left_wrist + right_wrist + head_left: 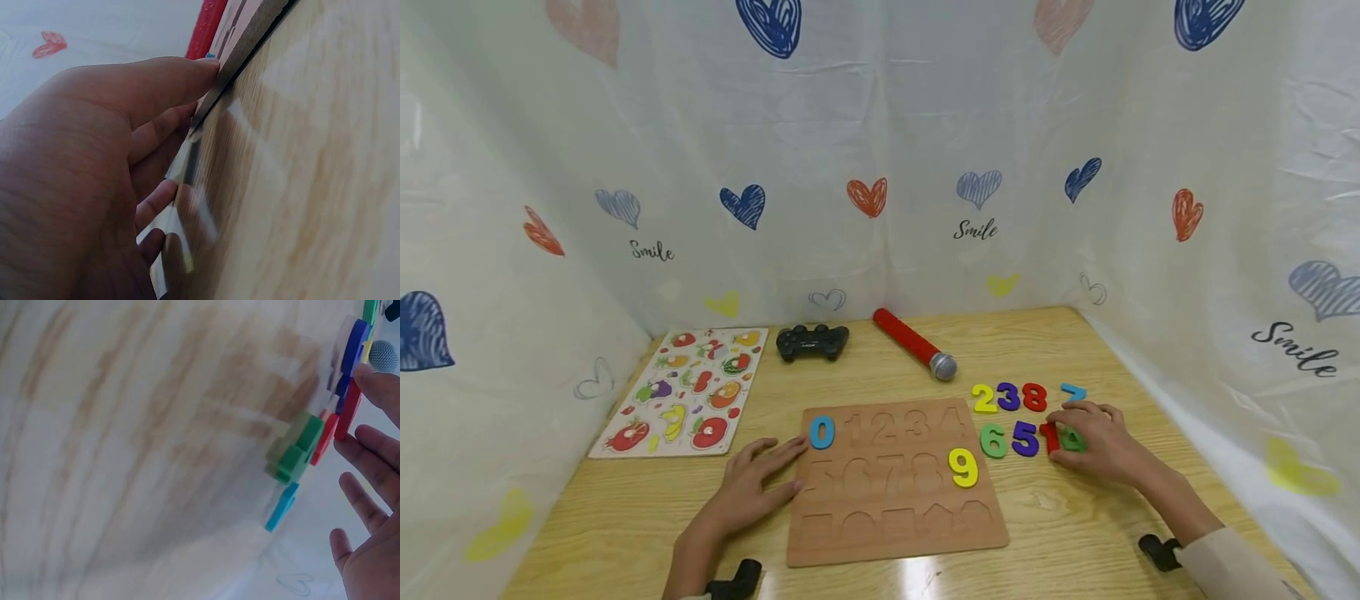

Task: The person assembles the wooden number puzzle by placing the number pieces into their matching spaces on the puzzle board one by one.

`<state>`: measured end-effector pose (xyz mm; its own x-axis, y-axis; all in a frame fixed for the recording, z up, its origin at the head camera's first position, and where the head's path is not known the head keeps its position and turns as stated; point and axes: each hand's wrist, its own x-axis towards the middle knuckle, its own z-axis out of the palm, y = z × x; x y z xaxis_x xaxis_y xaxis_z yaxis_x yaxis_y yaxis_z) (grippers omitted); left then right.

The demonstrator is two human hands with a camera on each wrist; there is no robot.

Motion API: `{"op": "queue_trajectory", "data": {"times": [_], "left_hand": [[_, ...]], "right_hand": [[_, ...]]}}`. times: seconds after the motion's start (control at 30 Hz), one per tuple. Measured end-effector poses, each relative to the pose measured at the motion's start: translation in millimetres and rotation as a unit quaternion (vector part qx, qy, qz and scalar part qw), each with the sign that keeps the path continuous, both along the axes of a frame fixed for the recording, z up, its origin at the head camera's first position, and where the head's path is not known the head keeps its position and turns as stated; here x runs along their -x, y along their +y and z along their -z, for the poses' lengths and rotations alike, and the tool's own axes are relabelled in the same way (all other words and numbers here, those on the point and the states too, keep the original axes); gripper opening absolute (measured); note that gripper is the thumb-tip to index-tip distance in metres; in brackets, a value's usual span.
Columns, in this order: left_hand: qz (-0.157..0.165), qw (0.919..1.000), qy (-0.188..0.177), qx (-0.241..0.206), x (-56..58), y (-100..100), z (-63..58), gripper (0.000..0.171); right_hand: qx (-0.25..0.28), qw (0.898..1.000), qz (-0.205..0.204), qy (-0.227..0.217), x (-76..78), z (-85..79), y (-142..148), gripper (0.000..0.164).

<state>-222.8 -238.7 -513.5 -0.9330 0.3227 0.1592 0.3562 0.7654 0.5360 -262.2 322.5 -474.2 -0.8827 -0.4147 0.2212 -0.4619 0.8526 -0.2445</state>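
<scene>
A brown wooden number board (pixel 887 492) lies on the table, with a blue 0 (pixel 822 432) in its top left and a yellow 9 (pixel 963 467) at the right of its middle row. My left hand (pixel 752 487) rests at the board's left edge, fingers extended and touching it. To the board's right, my right hand (pixel 1097 442) pinches a red 1 (pixel 349 409) between thumb and fingertips. The green 4 (pixel 1072 440) lies partly hidden beneath that hand. A purple 5 (pixel 1026 438) and green 6 (pixel 993 441) sit to its left.
Behind them lie a yellow 2 (pixel 984 398), purple 3 (pixel 1008 397), red 8 (pixel 1034 397) and blue 7 (pixel 1073 391). Farther back are a red microphone (pixel 910 340) and a black game controller (pixel 812 342). A fruit puzzle board (pixel 688 392) occupies the left side.
</scene>
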Motion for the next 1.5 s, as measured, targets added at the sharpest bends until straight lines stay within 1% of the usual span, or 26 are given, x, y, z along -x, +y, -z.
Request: {"op": "queue_trajectory", "data": {"times": [0.2,0.33,0.43,0.53,0.63,0.77,0.97,1.17,1.37,1.5], "left_hand": [[-0.003,1.0,0.005,0.004,-0.3,0,1.6,0.057],[-0.002,1.0,-0.001,0.003,-1.0,0,1.9,0.057],[0.0,1.0,-0.002,0.001,-1.7,-1,1.6,0.057],[0.0,1.0,0.001,0.001,-2.4,-1,0.7,0.057],[-0.001,1.0,-0.005,0.005,-2.6,0,-0.7,0.057],[-0.002,0.9998,-0.017,0.006,-3.5,0,-4.1,0.057],[-0.002,0.9997,-0.025,0.0,-4.3,0,-5.1,0.058],[0.002,0.9998,-0.02,-0.002,-3.9,-1,-3.7,0.058],[0.003,0.9998,-0.019,0.001,-3.3,-1,-3.3,0.058],[0.006,0.9999,-0.012,0.003,-3.5,0,-2.2,0.057]], "right_hand": [[0.001,1.0,-0.007,0.023,0.2,-11.5,-8,0.05],[0.004,1.0,-0.015,0.022,-2.7,-18.1,-17,0.05],[0.008,0.999,-0.026,0.022,-5.5,-22.5,-25,0.05],[0.012,0.999,-0.04,0.033,-6.2,-26.5,-34,0.048],[0.01,0.998,-0.045,0.038,-5.0,-29.9,-43,0.046],[-0.004,0.998,-0.047,0.039,-2.3,-33.5,-52,0.046],[-0.006,0.997,-0.065,0.041,2.5,-37.1,-65,0.049],[-0.004,0.997,-0.074,0.033,6.2,-38.5,-75,0.051],[-0.011,0.996,-0.077,0.031,9.9,-36.1,-85,0.048],[-0.02,0.997,-0.076,0.024,10.5,-33.5,-91,0.048]]}}
